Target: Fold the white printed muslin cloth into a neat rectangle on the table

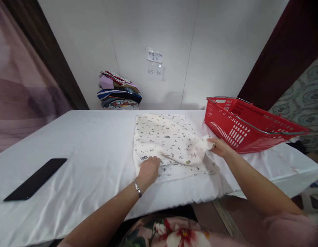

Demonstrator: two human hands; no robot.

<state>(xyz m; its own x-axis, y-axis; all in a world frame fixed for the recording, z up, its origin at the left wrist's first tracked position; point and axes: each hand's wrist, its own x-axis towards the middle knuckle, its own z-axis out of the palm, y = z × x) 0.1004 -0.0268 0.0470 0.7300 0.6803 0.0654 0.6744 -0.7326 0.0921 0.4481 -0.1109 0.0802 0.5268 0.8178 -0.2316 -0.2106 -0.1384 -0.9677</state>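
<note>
A white cloth with a small dark print (164, 133) lies spread on the white-covered table in front of me, in several layers, its surface rumpled. My left hand (149, 170), with a silver bracelet at the wrist, rests at the cloth's near left edge, fingers curled down onto it. At the right side, my right hand (220, 147) pinches a corner of the top layer and holds it raised off the table. Beneath that lifted corner, a lower layer shows at the near right. The left fingertips are partly hidden.
A red plastic basket (238, 139) with metal handles stands close beyond my right hand. On the left of the table (97, 137) lies a flat black object (36, 178). Folded cloths (119, 94) are stacked at the back by the wall, below paper notes (155, 63).
</note>
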